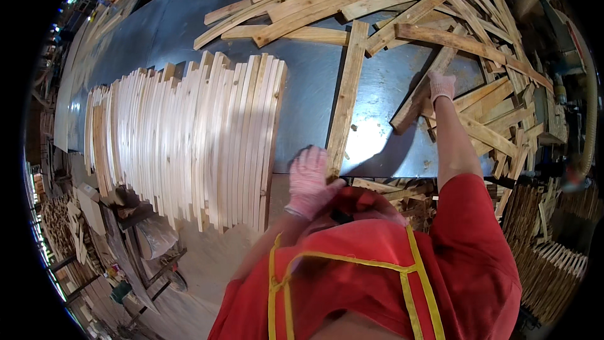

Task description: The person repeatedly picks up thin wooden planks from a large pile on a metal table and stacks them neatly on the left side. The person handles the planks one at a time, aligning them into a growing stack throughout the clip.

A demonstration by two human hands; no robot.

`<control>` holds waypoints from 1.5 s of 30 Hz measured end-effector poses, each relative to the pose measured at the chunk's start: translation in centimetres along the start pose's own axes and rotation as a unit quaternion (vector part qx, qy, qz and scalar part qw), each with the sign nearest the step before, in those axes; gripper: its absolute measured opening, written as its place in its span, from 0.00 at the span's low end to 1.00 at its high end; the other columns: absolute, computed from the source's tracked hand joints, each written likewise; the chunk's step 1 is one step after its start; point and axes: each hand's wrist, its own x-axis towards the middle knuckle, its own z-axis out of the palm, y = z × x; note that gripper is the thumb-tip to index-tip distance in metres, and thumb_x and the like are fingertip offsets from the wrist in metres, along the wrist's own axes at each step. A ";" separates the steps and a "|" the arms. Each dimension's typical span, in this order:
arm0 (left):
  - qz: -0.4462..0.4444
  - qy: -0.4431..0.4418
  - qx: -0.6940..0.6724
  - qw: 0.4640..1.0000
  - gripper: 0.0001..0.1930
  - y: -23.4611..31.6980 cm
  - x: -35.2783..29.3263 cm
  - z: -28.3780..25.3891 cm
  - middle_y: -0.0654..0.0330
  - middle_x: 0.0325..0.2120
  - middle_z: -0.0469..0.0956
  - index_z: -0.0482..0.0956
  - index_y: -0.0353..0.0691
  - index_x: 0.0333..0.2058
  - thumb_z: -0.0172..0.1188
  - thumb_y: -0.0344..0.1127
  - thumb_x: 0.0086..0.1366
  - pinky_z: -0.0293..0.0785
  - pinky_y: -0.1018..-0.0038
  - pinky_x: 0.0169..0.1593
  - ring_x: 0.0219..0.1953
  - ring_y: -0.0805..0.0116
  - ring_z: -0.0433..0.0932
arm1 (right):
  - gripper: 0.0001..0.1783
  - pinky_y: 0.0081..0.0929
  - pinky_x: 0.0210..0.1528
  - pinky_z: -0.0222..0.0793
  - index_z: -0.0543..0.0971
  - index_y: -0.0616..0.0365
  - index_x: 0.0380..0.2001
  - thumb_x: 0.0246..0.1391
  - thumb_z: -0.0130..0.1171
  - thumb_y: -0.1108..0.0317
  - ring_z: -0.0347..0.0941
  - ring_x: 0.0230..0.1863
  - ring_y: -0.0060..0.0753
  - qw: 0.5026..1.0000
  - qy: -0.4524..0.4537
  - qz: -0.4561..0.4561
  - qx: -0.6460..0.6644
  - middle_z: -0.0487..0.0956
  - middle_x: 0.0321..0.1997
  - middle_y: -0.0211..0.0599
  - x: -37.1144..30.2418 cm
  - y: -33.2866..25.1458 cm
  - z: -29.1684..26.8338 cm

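Observation:
My right hand (442,86), in a pale knitted glove, is stretched out over the metal table and closed on a short wooden board (413,106) that slants across the right side. Nearer to me, my left hand (307,179), in a similar pinkish glove, has its fingers extended at the table's front edge. Its thumb lies by the near end of a long wooden board (348,101), which points away from me; whether they touch I cannot tell. Left of that hand, a row of pale wooden strips (207,132) is packed side by side, with uneven ends.
A loose heap of rough boards (314,3) spreads over the far side of the metal table (308,75) and curves down its right. More boards (491,129) lie crisscrossed near my right forearm. Stacked wood (553,271) stands at the lower right, and a metal-framed stand (135,239) at the lower left.

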 end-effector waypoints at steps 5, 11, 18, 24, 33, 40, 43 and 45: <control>-0.082 -0.124 0.021 0.989 0.44 0.0 0.6 0.5 0.49 0.69 0.68 0.64 0.39 0.73 0.69 0.50 0.62 0.72 0.54 0.63 0.62 0.46 0.74 | 0.16 0.37 0.40 0.80 0.81 0.58 0.50 0.60 0.68 0.69 0.82 0.35 0.39 0.863 -0.358 0.177 0.309 0.84 0.40 0.38 -2.7 1.4 -0.6; -0.202 -0.150 -0.782 0.571 0.33 -6.1 -2.9 -4.1 0.57 0.46 0.82 0.72 0.33 0.67 0.64 0.39 0.65 0.80 0.69 0.47 0.41 0.65 0.82 | 0.14 0.31 0.32 0.76 0.82 0.60 0.49 0.60 0.66 0.75 0.77 0.28 0.30 0.860 -0.405 0.050 0.308 0.83 0.34 0.31 -12.1 1.9 -4.8; -0.199 -0.076 -0.571 0.793 0.29 -6.0 -9.5 -6.7 0.59 0.41 0.82 0.74 0.35 0.65 0.64 0.36 0.66 0.80 0.70 0.44 0.37 0.67 0.81 | 0.20 0.33 0.43 0.81 0.80 0.65 0.53 0.55 0.65 0.79 0.80 0.38 0.37 0.843 -0.435 0.061 0.310 0.83 0.41 0.40 -24.9 2.9 -4.7; -0.233 -0.082 -0.319 0.915 0.32 -5.3 -14.3 -1.7 0.43 0.46 0.85 0.70 0.42 0.68 0.63 0.36 0.65 0.82 0.55 0.50 0.47 0.43 0.86 | 0.24 0.32 0.42 0.77 0.79 0.65 0.53 0.54 0.67 0.67 0.80 0.35 0.30 0.852 -0.511 -0.084 0.077 0.84 0.38 0.38 -38.0 0.5 -1.5; -0.201 0.034 -0.217 0.955 0.32 -8.3 -10.8 -4.4 0.38 0.45 0.83 0.72 0.33 0.65 0.62 0.39 0.63 0.80 0.49 0.50 0.47 0.37 0.83 | 0.44 0.40 0.70 0.69 0.70 0.58 0.71 0.53 0.71 0.56 0.75 0.65 0.55 0.824 -0.449 -0.342 -0.055 0.78 0.66 0.51 -35.7 -9.4 -1.6; -0.313 -0.014 -0.516 0.797 0.26 -8.4 -9.2 -10.4 0.50 0.41 0.86 0.80 0.31 0.59 0.62 0.34 0.63 0.83 0.64 0.46 0.41 0.55 0.86 | 0.55 0.41 0.70 0.69 0.55 0.57 0.80 0.54 0.69 0.57 0.77 0.63 0.57 0.882 -0.415 -0.219 0.036 0.77 0.65 0.58 -31.9 -5.3 3.3; -0.331 0.034 -0.700 0.632 0.28 -8.4 -9.8 -14.4 0.62 0.46 0.86 0.79 0.30 0.60 0.62 0.29 0.59 0.82 0.74 0.48 0.45 0.73 0.84 | 0.54 0.39 0.69 0.70 0.55 0.59 0.80 0.57 0.69 0.54 0.80 0.62 0.51 0.843 -0.522 -0.073 0.104 0.79 0.64 0.59 -35.6 -3.2 1.2; -0.323 0.085 -0.707 0.624 0.31 -7.8 -9.3 -14.1 0.59 0.49 0.85 0.77 0.30 0.63 0.62 0.30 0.59 0.82 0.75 0.48 0.45 0.71 0.85 | 0.47 0.42 0.65 0.74 0.61 0.65 0.75 0.60 0.66 0.52 0.82 0.58 0.54 0.784 -0.605 -0.141 -0.001 0.82 0.57 0.61 -37.6 -3.1 -0.6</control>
